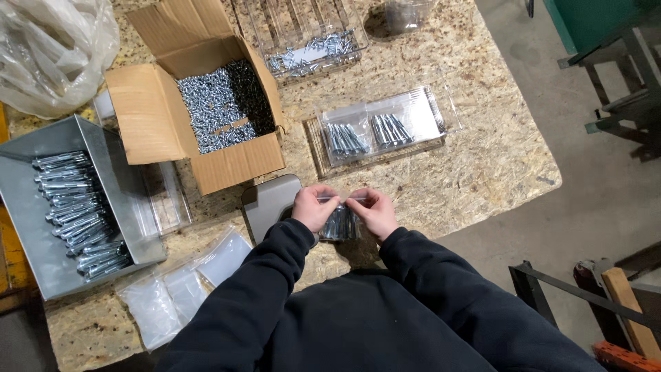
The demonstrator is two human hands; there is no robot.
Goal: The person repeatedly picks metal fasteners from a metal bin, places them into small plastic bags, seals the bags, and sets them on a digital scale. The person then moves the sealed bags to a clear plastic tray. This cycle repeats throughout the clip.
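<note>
Both hands meet at the near middle of the chipboard table point(482, 165), pinching the top edge of a small clear plastic bag point(341, 222) filled with long silvery bolts. The left hand point(314, 207) grips the bag's left upper corner with thumb and fingers closed on it; the right hand point(374, 211) does the same at the right corner. The bag hangs between them, just above a grey scale platform point(268, 201) whose near right part it partly covers.

By the look of it, the step in hand is closing the filled bag along its top strip. The next move calls for an even press of the fingers along the whole strip, with the bolts kept low in the bag so none catches in the seam.

To the left, a grey metal bin point(41, 241) holds more long bolts. Far left of the hands, an open cardboard box point(234, 165) is full of small screws. Further right lies a clear tray point(385, 127) with filled bags. Empty clear bags point(186, 282) lie on the near left, beside the left sleeve.
</note>
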